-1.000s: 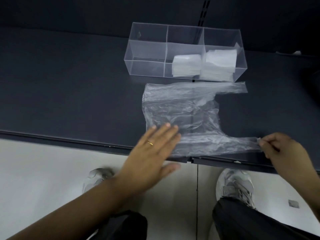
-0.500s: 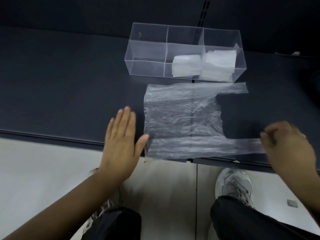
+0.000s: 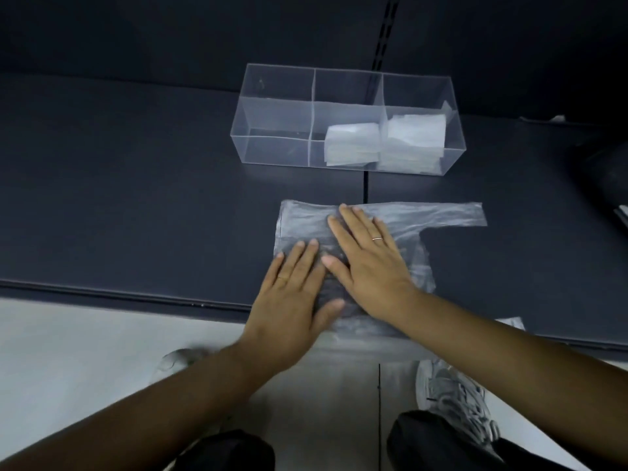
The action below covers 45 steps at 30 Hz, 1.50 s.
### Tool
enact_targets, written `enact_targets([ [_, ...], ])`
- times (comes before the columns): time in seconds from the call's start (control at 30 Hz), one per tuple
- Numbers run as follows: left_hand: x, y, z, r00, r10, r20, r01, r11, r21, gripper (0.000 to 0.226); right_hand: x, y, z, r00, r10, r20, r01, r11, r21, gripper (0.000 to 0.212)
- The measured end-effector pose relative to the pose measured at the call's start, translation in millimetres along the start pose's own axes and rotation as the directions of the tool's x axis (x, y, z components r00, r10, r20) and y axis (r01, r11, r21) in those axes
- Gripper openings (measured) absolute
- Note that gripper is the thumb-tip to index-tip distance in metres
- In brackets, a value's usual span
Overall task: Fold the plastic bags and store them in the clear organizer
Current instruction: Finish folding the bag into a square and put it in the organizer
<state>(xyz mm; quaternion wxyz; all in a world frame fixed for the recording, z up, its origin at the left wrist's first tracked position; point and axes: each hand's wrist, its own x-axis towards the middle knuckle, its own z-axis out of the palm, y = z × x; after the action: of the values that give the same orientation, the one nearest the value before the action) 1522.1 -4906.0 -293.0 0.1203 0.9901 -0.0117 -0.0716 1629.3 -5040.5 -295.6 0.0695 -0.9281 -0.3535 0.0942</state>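
Plastic, limp, slippery: our spread left hand and right hand press the bag flat; we'd pinch its edges.

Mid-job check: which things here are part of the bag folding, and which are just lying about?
Job: crinkled clear plastic bag, flat under left hand and right hand; clear three-compartment organizer; white folded bags in its middle and right compartments.
Lying about: dark rounded object at far right; grey sneaker.
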Motion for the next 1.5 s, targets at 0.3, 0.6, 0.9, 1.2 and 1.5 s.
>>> enact_targets([
  [0.3, 31, -51, -25, 0.929, -0.364, -0.065, 0.365, 0.931, 0.018, 0.090, -14, 47, -14, 0.985, 0.174, -0.014, -0.174, 0.981, -0.082, 0.081],
  [0.6, 47, -27, -5, 0.995, -0.080, -0.057, 0.085, 0.991, 0.101, 0.071, 5, 21, -4, 0.995, 0.100, -0.020, -0.099, 0.994, 0.038, 0.065],
  [0.9, 56, -55, -8, 0.973, -0.216, -0.079, 0.224, 0.968, 0.115, 0.084, -19, 136, -27, 0.813, 0.576, -0.084, -0.582, 0.811, -0.063, 0.073],
  [1.2, 49, -37, -20, 0.972, -0.158, -0.176, 0.158, 0.987, -0.012, 0.072, -16, -3, -32, 0.980, 0.095, -0.173, -0.075, 0.990, 0.118, 0.065],
  [1.5, 6, -30, 2, 0.997, 0.030, -0.066, -0.018, 0.985, 0.173, 0.078, -39, 42, 0, 0.990, 0.143, -0.004, -0.143, 0.986, -0.086, 0.075],
])
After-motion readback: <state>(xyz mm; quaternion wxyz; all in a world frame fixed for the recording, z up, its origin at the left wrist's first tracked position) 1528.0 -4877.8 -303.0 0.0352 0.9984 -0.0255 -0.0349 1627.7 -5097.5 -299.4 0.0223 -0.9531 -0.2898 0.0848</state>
